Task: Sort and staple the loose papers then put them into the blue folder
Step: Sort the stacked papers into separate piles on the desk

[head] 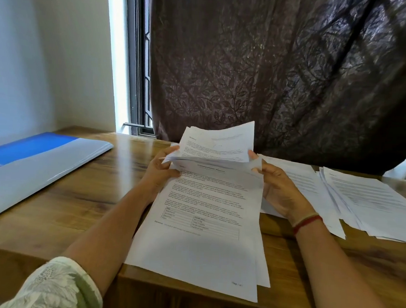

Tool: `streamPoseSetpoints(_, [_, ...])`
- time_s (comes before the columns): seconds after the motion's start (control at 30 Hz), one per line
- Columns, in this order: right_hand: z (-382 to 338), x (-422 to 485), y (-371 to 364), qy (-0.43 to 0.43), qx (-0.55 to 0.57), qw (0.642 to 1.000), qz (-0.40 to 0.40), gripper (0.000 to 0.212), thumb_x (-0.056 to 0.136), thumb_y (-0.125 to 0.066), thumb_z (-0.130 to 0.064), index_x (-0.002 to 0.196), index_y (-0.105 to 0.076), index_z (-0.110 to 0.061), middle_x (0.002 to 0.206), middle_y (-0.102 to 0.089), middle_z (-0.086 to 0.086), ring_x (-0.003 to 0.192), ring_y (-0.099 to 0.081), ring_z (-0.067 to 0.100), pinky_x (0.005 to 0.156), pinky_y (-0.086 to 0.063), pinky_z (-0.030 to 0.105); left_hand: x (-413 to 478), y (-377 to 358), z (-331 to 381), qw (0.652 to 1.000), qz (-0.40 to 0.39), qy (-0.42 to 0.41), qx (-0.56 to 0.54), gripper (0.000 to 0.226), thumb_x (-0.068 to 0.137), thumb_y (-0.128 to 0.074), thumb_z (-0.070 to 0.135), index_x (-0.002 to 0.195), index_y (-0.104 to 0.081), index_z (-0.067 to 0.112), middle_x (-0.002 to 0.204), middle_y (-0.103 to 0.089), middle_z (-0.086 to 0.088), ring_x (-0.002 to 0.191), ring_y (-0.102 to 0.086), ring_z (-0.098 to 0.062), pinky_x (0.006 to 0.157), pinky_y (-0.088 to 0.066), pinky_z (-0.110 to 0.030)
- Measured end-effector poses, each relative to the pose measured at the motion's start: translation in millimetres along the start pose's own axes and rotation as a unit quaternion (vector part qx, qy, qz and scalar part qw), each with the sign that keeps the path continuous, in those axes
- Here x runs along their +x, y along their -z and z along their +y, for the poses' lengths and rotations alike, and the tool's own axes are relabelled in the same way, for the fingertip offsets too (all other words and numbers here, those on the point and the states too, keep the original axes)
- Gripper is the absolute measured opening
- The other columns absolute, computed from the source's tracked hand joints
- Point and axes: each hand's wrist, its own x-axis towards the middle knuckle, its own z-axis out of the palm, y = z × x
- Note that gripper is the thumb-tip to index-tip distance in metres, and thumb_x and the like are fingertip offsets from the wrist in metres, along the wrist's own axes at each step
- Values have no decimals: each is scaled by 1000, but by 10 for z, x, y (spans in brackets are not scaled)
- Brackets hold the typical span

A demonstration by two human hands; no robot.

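Your papers (205,202) lie dead ahead, long axis twelve to six, near end on the counter (86,193). Your left hand (160,172) pinches their nine o'clock edge, your right hand (278,190) the three o'clock edge. The blue folder (35,166) sits at nine o'clock, nearer your left. The print is too blurred to read.
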Motion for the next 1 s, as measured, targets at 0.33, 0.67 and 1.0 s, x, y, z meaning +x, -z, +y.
streamPoseSetpoints(0.33, [166,124,111,42,-65,977,197,46,80,-62,-62,105,-69,-24,113,-67,-7,108,-61,19,89,-52,30,-64,-60,61,998,-41,-5,-39,6,84,-69,6,80,-73,6,95,-72,-14,80,-66,-31,59,-58,-31])
streamPoseSetpoints(0.67, [269,188,146,110,-146,946,266,35,83,-75,-18,107,-52,-28,107,-69,7,95,-68,22,84,-57,37,-92,-85,69,996,-67,5,-51,16,75,-82,21,83,-73,10,108,-66,-21,90,-64,-36,64,-58,-34])
streamPoseSetpoints(1.0, [109,89,14,90,-89,985,121,17,84,-68,-23,79,-76,-36,95,-73,-17,97,-66,14,75,-54,22,-71,-53,80,999,26,31,-2,59,76,-68,-13,129,-47,1,113,-67,-24,99,-67,-44,81,-56,-58])
